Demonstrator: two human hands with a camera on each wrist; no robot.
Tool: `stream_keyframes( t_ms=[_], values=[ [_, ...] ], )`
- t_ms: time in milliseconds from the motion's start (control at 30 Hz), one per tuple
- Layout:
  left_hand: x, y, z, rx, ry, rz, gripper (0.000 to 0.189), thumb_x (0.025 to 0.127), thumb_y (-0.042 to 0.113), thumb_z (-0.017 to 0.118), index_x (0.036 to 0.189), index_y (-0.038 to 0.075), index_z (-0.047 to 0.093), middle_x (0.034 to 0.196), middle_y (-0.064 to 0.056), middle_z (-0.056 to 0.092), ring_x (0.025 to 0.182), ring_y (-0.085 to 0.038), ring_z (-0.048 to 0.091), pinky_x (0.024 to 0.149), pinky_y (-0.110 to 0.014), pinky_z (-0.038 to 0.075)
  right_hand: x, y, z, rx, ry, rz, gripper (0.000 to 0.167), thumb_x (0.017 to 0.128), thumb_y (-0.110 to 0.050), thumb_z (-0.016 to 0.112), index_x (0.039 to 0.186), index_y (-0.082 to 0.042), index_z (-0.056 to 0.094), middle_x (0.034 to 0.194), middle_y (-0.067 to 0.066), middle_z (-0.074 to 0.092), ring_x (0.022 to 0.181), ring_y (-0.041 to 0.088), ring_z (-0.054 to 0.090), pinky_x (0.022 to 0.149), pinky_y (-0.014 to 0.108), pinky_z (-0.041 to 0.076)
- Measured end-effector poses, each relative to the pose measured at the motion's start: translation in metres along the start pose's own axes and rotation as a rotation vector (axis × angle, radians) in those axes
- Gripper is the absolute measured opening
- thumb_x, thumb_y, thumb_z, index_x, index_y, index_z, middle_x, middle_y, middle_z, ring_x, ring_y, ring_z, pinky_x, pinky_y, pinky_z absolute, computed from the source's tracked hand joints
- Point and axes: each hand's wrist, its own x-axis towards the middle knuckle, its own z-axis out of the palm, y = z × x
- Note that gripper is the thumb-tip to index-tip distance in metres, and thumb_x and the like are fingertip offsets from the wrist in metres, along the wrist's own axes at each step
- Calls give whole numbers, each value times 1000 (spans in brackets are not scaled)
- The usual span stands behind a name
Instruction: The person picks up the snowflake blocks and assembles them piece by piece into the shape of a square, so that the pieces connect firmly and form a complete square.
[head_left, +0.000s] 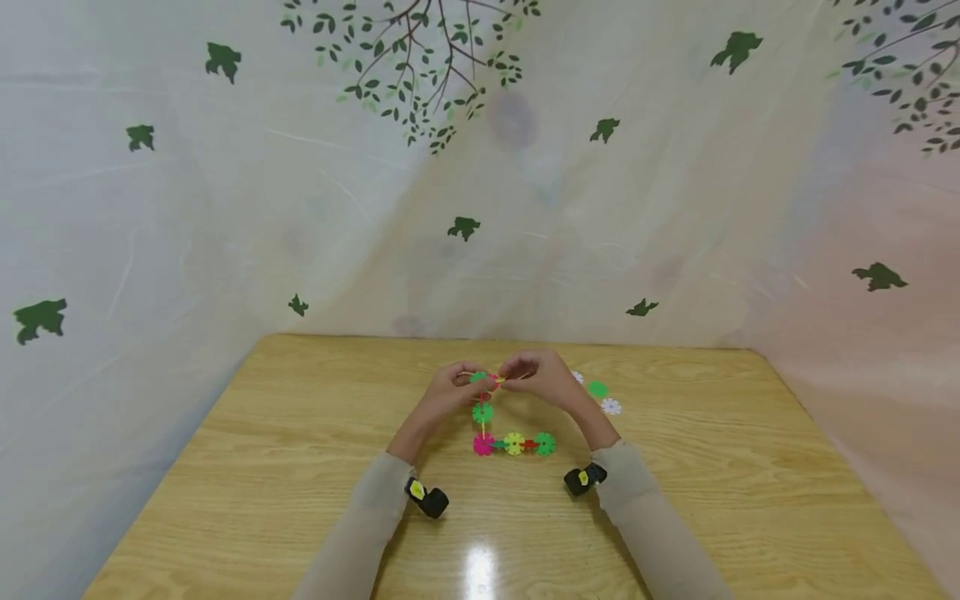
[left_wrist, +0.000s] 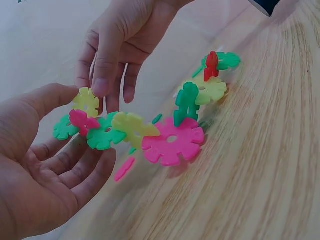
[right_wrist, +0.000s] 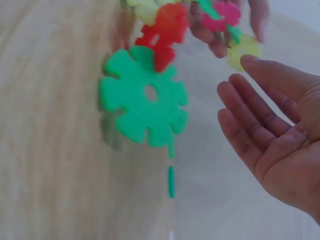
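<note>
An L-shaped chain of slotted flower discs runs between my hands and the table. One leg has a pink disc (head_left: 483, 444) at the corner, then a yellow disc (head_left: 513, 443) and a green end disc (head_left: 545, 443), joined by upright green and red discs. At the far end of the other leg, my left hand (head_left: 447, 390) grips the chain, fingers beneath a green disc (left_wrist: 105, 132) and a small pink disc (left_wrist: 82, 121). My right hand (head_left: 543, 379) pinches the yellow disc (left_wrist: 86, 102) standing at that pink one, its thumb on the disc's edge.
Beyond my right wrist lie a loose green disc (head_left: 597, 389) and two white discs (head_left: 611, 407) on the wooden table (head_left: 300, 467). A leaf-printed cloth (head_left: 360, 250) hangs behind the table's far edge. Each sleeve cuff carries a small black camera (head_left: 429, 498).
</note>
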Motion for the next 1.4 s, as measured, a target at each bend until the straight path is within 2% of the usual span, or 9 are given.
stream_keyframes(
  t_ms=[167, 333, 467, 600, 700, 800, 1033, 1233, 1400],
  values=[
    [-1, -3, 0, 12, -17, 38, 34, 98, 19, 70, 122, -4, 65, 110, -12, 73, 102, -36, 70, 82, -28, 60, -3, -2, -18, -56, -5, -16, 27, 90, -9, 78, 113, 4, 72, 111, 25, 72, 95, 22, 70, 80, 25, 58],
    [-2, -3, 2, 16, -2, 32, 28, 97, 20, 71, 116, -1, 69, 111, -16, 73, 107, -42, 68, 78, -25, 60, -9, 0, -48, -173, -19, -1, 24, 93, -11, 75, 114, 1, 73, 100, 18, 72, 87, 18, 65, 75, 25, 55],
    [-2, -3, 3, 16, 11, 21, 25, 97, 20, 71, 112, 1, 70, 114, -19, 73, 104, -39, 69, 78, -25, 59, -18, 10, -75, -257, -105, 20, 24, 94, -8, 73, 114, 5, 71, 93, 15, 69, 82, 18, 62, 73, 27, 54],
    [-3, -1, 4, 3, 20, 12, 21, 97, 18, 71, 109, 0, 69, 115, -20, 73, 103, -37, 70, 79, -25, 60, -35, 31, -100, -346, -174, 82, 25, 94, -8, 72, 115, 4, 70, 99, 19, 68, 86, 19, 60, 76, 31, 53],
    [-3, -1, 5, -4, 27, 13, 20, 97, 17, 71, 107, 1, 69, 113, -19, 74, 99, -34, 71, 78, -25, 60, -50, 47, -116, -372, -198, 138, 25, 93, -10, 74, 114, 2, 70, 104, 21, 67, 88, 18, 58, 75, 31, 52],
    [-2, -2, 5, -2, 35, 11, 20, 96, 18, 72, 107, 1, 70, 108, -16, 75, 95, -29, 72, 76, -25, 60, -65, 58, -128, -352, -203, 160, 27, 90, -11, 78, 112, 2, 69, 101, 18, 66, 87, 17, 55, 73, 27, 49],
    [0, -5, 5, -7, 46, -5, 21, 95, 19, 73, 106, 1, 71, 101, -10, 76, 86, -15, 70, 74, -22, 57, -84, 72, -136, -300, -190, 151, 23, 87, -11, 80, 104, 1, 70, 83, 12, 56, 74, 14, 44, 63, 23, 38],
    [0, -5, 6, -10, 55, -27, 26, 95, 20, 74, 111, -1, 71, 101, -13, 74, 84, -14, 69, 73, -21, 56, -86, 79, -130, -296, -166, 142, 20, 89, -11, 79, 99, 2, 69, 80, 7, 59, 72, 10, 47, 62, 21, 41],
    [0, -5, 6, -23, 47, -43, 26, 95, 19, 73, 112, 0, 71, 97, -9, 73, 82, -12, 67, 72, -21, 56, -84, 80, -127, -284, -176, 133, 19, 88, -7, 79, 97, 5, 66, 80, 7, 59, 72, 9, 49, 63, 20, 43]
  ],
)
